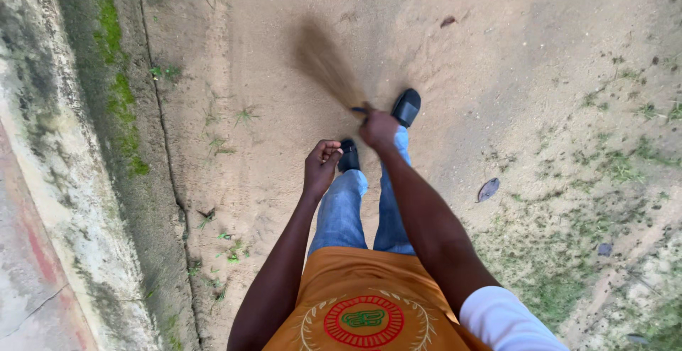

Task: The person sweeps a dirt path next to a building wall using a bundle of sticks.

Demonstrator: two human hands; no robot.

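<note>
Broom mid-swing over sandy ground, close to your own feet.

Your right hand grips the broom, whose blurred bristles fan out toward 11 o'clock over the sand; your left hand curls loosely closed, holding nothing I can make out. The bristles pass just beside your shoes, so a low stroke could clip a toe or fling grit at your legs. The mossy kerb at 9 o'clock looks slick, so step wide of it. Loose leaves at 3 o'clock may scatter.
</note>
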